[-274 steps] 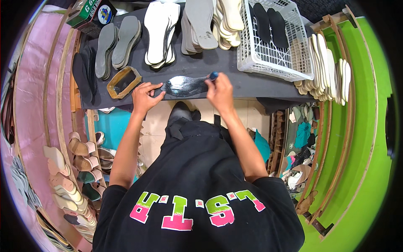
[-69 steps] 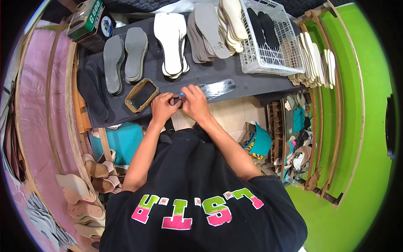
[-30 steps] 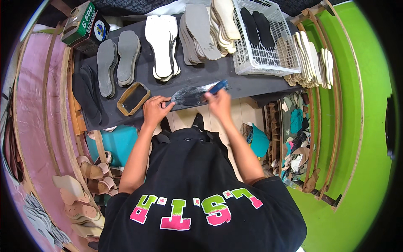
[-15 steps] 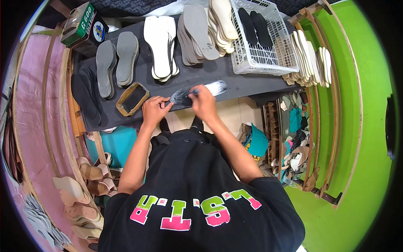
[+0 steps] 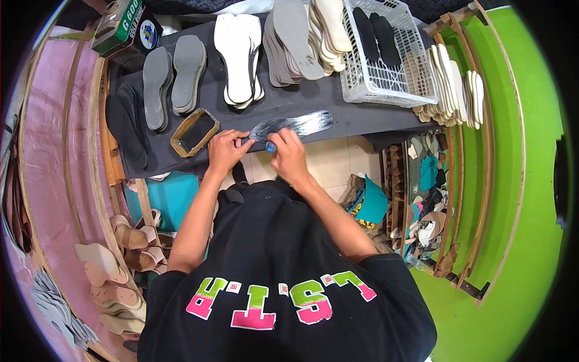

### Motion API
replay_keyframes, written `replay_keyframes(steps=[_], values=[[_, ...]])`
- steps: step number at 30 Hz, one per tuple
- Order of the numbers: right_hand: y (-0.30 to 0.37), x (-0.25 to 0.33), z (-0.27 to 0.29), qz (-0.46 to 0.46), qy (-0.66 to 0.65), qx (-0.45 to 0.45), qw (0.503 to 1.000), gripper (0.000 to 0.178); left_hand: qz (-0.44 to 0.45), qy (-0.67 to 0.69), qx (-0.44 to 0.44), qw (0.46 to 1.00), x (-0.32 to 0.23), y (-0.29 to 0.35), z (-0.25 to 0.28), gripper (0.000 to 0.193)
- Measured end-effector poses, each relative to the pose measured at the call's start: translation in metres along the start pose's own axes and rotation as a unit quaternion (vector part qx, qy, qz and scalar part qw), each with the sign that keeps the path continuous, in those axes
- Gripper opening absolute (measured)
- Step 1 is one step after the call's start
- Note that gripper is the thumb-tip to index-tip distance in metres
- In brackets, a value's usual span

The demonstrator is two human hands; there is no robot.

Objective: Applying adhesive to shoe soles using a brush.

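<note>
A dark insole (image 5: 310,122) lies lengthwise along the near edge of the table, its upper face streaked with a wet, shiny coating. My left hand (image 5: 227,151) pinches its left end, thumb and forefinger holding it down. In my right hand (image 5: 291,158) is a blue-handled brush (image 5: 271,146), gripped in closed fingers over the near edge of the insole. The brush's tip is hidden beneath the hand. Just left of my left hand sits a small many-sided tray (image 5: 179,148), its rim crusted yellow-brown and its inside dark.
Grey soles (image 5: 189,75), white soles (image 5: 236,57) and a grey stack (image 5: 295,39) line the table's back. A white plastic crate (image 5: 392,93) holds black insoles. A green-and-white can (image 5: 126,36) stands back left, black pieces (image 5: 128,130) below it. Cream insoles (image 5: 446,84) stand at right.
My right hand has drawn the brush toward me and slightly left, uncovering the insole's middle. My left hand keeps its hold. The whole view has shifted slightly.
</note>
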State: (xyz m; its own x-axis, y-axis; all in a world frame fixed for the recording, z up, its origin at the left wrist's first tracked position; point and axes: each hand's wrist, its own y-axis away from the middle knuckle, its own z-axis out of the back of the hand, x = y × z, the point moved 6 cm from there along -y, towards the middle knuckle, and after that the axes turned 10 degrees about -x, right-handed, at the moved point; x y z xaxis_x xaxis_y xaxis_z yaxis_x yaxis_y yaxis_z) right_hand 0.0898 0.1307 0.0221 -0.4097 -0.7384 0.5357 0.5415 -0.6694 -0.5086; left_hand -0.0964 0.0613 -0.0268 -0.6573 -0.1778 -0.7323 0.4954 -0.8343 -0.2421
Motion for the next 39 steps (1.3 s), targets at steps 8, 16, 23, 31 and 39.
replay_keyframes(steps=[8,16,23,31,39], values=[[-0.009,-0.11,0.053,-0.347,-0.105,-0.145,0.92,0.011,0.014,0.003,0.001,1.0,-0.003,0.001,0.001,0.025],[-0.008,-0.002,-0.007,-0.031,0.065,-0.04,0.997,0.039,-0.002,0.018,-0.016,1.0,-0.002,0.002,0.002,0.024],[-0.041,-0.063,0.021,-0.239,-0.039,-0.115,0.963,0.012,-0.014,0.023,-0.03,0.999,-0.002,0.001,0.003,0.024],[-0.023,0.029,-0.023,-0.03,-0.014,-0.022,0.999,0.025,0.013,0.015,-0.009,1.0,0.002,0.004,0.004,0.027],[-0.051,0.008,0.007,-0.137,-0.09,-0.08,0.983,0.008,0.039,0.041,-0.005,0.998,-0.017,0.029,0.026,0.04]])
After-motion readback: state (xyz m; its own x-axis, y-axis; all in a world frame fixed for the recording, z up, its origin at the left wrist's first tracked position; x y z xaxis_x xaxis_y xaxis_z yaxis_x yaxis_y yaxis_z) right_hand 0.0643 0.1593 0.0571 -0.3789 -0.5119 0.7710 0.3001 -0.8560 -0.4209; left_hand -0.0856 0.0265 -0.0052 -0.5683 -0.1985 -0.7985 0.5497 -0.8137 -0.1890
